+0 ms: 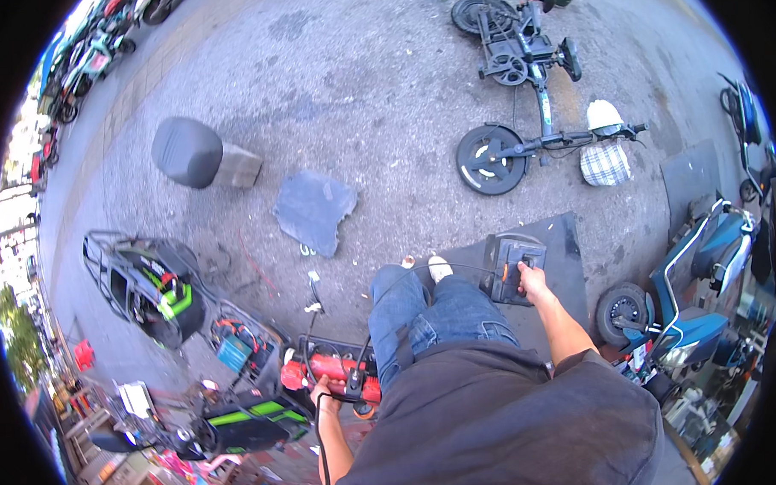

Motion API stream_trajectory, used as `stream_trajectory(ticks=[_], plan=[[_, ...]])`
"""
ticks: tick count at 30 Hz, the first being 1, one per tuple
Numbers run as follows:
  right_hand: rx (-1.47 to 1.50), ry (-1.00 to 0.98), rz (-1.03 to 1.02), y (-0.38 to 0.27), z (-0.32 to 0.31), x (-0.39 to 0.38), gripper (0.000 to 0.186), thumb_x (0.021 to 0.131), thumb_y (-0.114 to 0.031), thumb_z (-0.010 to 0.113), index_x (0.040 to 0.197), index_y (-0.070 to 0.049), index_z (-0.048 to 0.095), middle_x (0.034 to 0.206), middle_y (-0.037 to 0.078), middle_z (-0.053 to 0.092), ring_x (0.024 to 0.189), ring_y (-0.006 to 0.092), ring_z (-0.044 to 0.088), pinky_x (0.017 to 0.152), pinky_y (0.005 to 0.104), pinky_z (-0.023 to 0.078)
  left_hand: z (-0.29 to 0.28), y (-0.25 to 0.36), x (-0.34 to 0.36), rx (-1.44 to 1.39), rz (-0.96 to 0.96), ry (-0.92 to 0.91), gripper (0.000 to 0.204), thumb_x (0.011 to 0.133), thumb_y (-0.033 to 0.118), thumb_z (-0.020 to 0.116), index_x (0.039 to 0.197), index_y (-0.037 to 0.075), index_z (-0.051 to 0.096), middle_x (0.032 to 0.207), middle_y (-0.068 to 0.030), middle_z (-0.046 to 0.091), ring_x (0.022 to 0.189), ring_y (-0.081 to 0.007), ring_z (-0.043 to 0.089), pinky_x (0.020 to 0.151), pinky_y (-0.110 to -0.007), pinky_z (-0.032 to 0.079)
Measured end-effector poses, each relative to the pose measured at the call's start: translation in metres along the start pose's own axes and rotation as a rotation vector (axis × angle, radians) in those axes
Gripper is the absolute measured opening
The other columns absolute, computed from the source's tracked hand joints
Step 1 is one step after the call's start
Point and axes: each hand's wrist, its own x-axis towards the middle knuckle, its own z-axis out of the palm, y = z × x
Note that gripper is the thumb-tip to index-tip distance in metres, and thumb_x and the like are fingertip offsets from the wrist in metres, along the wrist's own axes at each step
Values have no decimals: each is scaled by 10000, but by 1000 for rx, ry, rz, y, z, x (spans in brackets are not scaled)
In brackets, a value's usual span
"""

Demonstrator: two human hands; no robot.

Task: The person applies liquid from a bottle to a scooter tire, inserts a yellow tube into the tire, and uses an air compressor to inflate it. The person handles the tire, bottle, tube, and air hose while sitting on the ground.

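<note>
Low on the left, my left hand [323,390] is closed on a red tool unit [300,374] with black cables and a black fitting on top; exactly which part the fingers grip is unclear. A black cord hangs down past my left forearm. To the right, my right hand [529,280] is closed round the top handle of a black box [502,264], which is beside my legs over a dark mat [559,236]. A thin cable runs across my legs toward the box.
A folded bike [510,71] lies ahead with a bag [605,171]. A seat [186,153] and grey board [314,211] are on the pavement. A partly dismantled green-black scooter [240,423] is at left, a teal scooter [681,301] at right; parked scooters line the far left.
</note>
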Motion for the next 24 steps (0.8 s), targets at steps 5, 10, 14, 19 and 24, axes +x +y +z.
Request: stream_trajectory(ticks=[5,10,14,19,24], plan=[[181,55,62,-106,37,27,553,982,-317,690,1336,74,524,708,6,538,543,125,475,443,317,413,196,168,30,267,220,-193,171,989,112,603,841,27,594,715,-119,618,612,-271,629,609,-452,575],[261,139,149,-211,108,65,703,973,-313,702,1445,113,403,679,9,517,507,126,462,438,320,412,431,323,74,546,388,-230,169,968,92,625,847,-26,618,638,-123,628,516,-256,621,512,-415,538],[364,145,191,-294,159,84,413,981,-321,691,1159,25,551,704,21,532,524,140,481,430,330,414,600,435,81,804,465,-272,201,964,117,649,823,-25,626,618,-117,641,504,-252,639,463,-396,495],[547,167,252,-393,221,114,310,978,-323,691,876,-50,587,667,26,523,505,154,481,423,342,419,813,559,45,916,525,-428,224,951,89,666,757,-13,619,615,-92,615,478,-225,616,437,-372,496],[700,186,336,-490,304,189,317,968,-312,695,844,-45,577,626,40,502,476,166,471,412,353,416,1026,643,20,1099,617,-514,180,945,68,653,782,-6,638,634,-84,628,480,-206,605,459,-366,519]])
